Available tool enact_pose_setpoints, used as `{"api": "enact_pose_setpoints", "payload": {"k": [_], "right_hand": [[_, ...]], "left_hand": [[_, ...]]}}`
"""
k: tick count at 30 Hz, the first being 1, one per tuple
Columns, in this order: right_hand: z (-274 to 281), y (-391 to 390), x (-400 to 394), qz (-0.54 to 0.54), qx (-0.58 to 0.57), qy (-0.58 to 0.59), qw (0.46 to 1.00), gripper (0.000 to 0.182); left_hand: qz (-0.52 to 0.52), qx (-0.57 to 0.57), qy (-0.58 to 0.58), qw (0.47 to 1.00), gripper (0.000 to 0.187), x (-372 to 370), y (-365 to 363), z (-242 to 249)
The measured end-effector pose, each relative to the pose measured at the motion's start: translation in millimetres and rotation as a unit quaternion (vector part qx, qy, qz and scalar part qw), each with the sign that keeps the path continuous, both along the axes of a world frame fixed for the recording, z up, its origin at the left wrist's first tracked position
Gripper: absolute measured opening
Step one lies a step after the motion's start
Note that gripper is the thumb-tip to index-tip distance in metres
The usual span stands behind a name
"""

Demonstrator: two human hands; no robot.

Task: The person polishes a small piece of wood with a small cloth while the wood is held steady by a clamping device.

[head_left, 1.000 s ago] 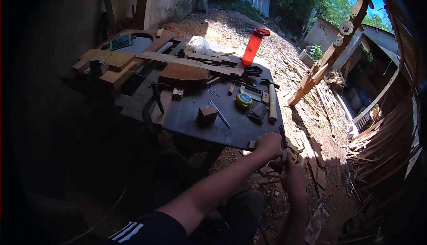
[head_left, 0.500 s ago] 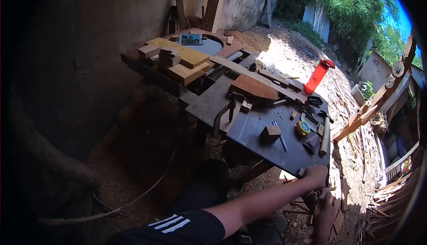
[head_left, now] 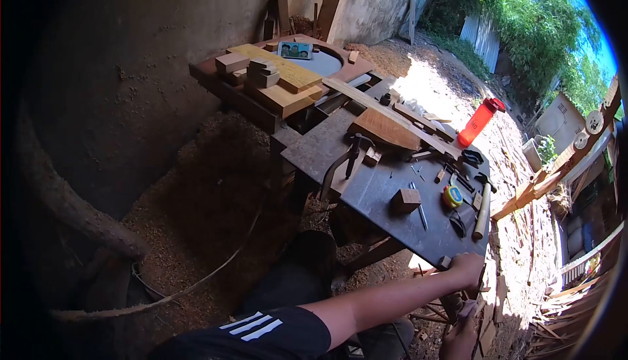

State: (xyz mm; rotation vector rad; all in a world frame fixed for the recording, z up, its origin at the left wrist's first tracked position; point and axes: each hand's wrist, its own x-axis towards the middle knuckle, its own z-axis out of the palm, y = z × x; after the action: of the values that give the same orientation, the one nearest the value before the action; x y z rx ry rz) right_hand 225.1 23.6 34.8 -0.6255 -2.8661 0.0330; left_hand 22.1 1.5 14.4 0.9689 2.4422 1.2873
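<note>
My left hand (head_left: pixel 468 269) reaches out to the near corner of the dark metal table (head_left: pixel 376 193), its fingers curled closed over the table's edge. A small wooden piece (head_left: pixel 445 262) lies on the corner just left of that hand. My right hand (head_left: pixel 460 338) is lower, below the table's corner at the bottom of the view, partly cut off; whether it holds anything is not visible. On the table near my left hand lie a wooden-handled hammer (head_left: pixel 482 213), a yellow tape measure (head_left: pixel 452 196) and a small wooden block (head_left: pixel 407 200).
A red bottle (head_left: pixel 479 121) stands at the table's far corner. A dark clamp (head_left: pixel 340 160) hangs at the left edge. Stacked planks and blocks (head_left: pixel 281 79) cover a second bench behind. Sawdust covers the ground, with wood scraps (head_left: pixel 497 294) on the right.
The view has swung left and down, so the table now sits further right. My left hand stays at the table's corner; my right hand has dropped toward the bottom edge.
</note>
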Motion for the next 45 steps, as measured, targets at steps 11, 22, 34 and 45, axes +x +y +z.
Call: {"api": "enact_pose_setpoints", "payload": {"k": [11,22,34,45], "right_hand": [[-28,24,-23,-0.085,-0.037,0.013,0.996,0.060],[-70,29,-36,-0.067,-0.047,0.166,0.983,0.062],[-108,34,-48,-0.062,-0.031,0.252,0.965,0.058],[-108,37,-58,-0.063,-0.012,0.245,0.967,0.059]], "left_hand": [[-0.029,-0.022,0.040,0.999,0.016,2,9,-13],[-0.015,0.027,0.123,0.992,0.010,20,4,-28],[-0.009,0.054,0.141,0.988,0.008,16,1,-27],[-0.011,0.055,0.136,0.989,0.014,15,3,-28]]}}
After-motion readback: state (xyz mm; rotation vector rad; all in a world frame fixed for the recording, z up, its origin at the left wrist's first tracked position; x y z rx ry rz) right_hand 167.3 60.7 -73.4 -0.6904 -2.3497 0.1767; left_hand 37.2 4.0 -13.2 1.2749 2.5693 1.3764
